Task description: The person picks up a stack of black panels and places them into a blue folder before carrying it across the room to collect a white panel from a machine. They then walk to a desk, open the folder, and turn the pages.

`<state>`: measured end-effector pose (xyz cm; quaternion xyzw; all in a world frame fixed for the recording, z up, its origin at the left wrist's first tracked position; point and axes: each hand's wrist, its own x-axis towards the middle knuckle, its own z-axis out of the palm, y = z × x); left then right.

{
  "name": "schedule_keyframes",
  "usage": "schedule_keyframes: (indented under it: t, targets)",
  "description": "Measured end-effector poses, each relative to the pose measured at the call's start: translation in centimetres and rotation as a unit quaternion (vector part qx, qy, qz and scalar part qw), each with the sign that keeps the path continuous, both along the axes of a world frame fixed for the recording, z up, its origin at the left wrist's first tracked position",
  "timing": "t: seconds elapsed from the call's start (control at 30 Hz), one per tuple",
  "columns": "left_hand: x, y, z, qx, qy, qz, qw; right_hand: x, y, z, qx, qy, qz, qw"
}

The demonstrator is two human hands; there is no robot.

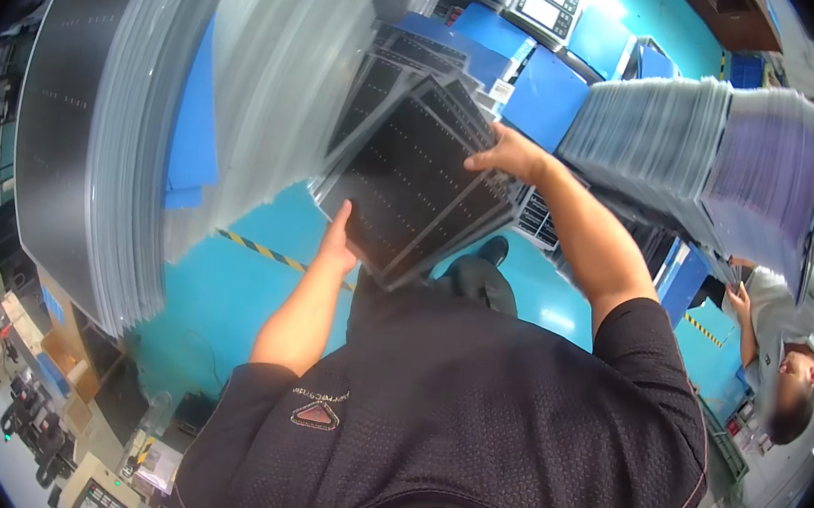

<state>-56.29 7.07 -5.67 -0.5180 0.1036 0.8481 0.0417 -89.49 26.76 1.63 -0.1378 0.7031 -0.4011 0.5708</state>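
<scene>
Between my two hands is a loose stack of black sheets (405,175) with clear edges and rows of tiny pale marks. Its layers are fanned out of line, and the stack is tilted. My left hand (337,242) grips the lower left edge, thumb on top. At the upper right edge, my right hand (513,154) closes on the stack with its thumb over the top sheet. The fingers under the stack are hidden. More dark sheets (374,84) lie just behind, beside blue panels (545,96).
Tall piles of clear-edged sheets (288,66) rise at the left, a blue sheet (196,126) among them. Another long pile (649,130) stands at the right. Beyond it, a person (783,320) touches some sheets. Yellow-black tape (265,252) crosses the turquoise floor (226,305).
</scene>
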Motion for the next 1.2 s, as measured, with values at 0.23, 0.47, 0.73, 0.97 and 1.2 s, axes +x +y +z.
schedule_keyframes:
  t: [0.23, 0.47, 0.73, 0.97, 1.2]
  targets:
    - [3.3, 1.2, 2.6, -0.058, 0.141, -0.105, 0.983, 6.5, 10.1, 9.7, -0.014, 0.085, -0.136, 0.987]
    - [-5.7, 9.9, 10.7, -0.134, 0.282, -0.249, 0.917, 12.4, 27.5, 13.2, -0.068, 0.224, -0.286, 0.929]
    - [-19.5, 38.3, 17.4, -0.307, 0.397, -0.420, 0.756, 15.9, 59.2, 13.3, -0.038, 0.335, -0.491, 0.803]
    - [-27.0, 60.0, 20.0, -0.472, 0.406, -0.535, 0.572, 12.7, 81.0, 12.2, -0.174, 0.345, -0.555, 0.736]
    - [-28.3, 70.2, 18.8, -0.430, 0.397, -0.508, 0.631, 10.3, 89.0, 7.8, -0.192, 0.330, -0.546, 0.746]
